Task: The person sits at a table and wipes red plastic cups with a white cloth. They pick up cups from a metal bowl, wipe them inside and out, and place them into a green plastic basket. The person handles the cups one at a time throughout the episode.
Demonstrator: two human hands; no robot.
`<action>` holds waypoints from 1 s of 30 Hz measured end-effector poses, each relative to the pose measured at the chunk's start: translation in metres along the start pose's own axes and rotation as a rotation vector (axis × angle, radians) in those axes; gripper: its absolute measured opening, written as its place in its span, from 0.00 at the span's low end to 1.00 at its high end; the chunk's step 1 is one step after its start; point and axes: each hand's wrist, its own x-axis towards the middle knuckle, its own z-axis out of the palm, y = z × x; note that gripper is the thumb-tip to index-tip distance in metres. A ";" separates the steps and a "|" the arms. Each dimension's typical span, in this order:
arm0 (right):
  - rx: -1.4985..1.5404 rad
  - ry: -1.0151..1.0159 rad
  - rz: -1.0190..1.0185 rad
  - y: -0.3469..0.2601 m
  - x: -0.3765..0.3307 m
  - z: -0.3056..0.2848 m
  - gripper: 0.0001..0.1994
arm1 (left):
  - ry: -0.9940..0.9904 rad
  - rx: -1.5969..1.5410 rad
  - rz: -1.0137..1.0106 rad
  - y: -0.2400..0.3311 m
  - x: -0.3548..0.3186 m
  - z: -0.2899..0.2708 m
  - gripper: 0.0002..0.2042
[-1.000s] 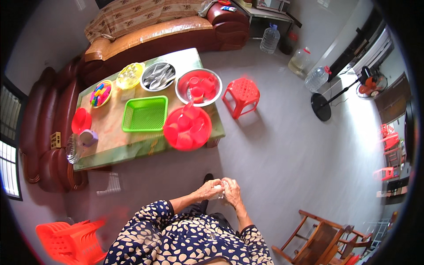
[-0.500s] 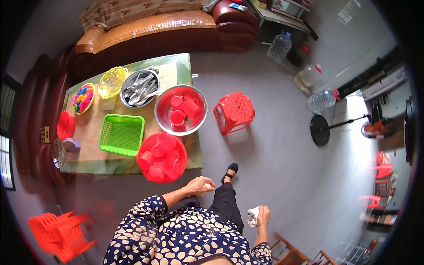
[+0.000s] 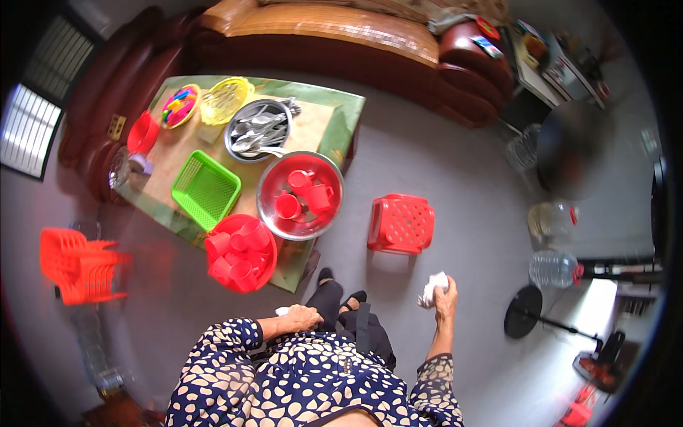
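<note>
My right hand (image 3: 446, 299) is closed around a crumpled white cloth (image 3: 430, 290), held out to the right in front of the red plastic stool (image 3: 402, 224). Close to my waist, my left hand (image 3: 304, 318) is curled shut, and a small white wad (image 3: 282, 311) sticks out beside its fingers; whether it is cloth or paper I cannot tell. Nearest that hand, at the table's edge, stands a red basin (image 3: 265, 274) heaped with red mugs (image 3: 242, 272). A steel bowl (image 3: 336, 213) with a red inside holds several more red mugs (image 3: 319, 198).
The low table (image 3: 153, 192) also bears a green basket (image 3: 203, 203), a bowl of spoons (image 3: 260, 132), a yellow basket (image 3: 226, 99) and a bowl of colourful pieces (image 3: 180, 107). Large bottles (image 3: 553, 269) and a standing fan's base (image 3: 523, 312) are on the right. Stacked red chairs (image 3: 82, 267) stand left.
My view has turned toward the right and I have stepped nearer the stool. My right hand has risen with the white cloth. My left hand has drawn in toward my waist.
</note>
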 end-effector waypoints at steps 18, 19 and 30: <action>-0.244 -0.639 -0.172 -0.180 0.139 0.216 0.19 | 0.103 -1.373 0.126 -0.040 0.050 -0.086 0.07; -0.324 -0.627 -0.248 -0.165 0.158 0.228 0.18 | 0.119 -1.341 0.133 -0.039 0.051 -0.089 0.05; -0.729 -0.867 -0.930 -0.206 0.235 0.337 0.10 | 0.533 -1.210 0.075 -0.026 0.139 -0.055 0.21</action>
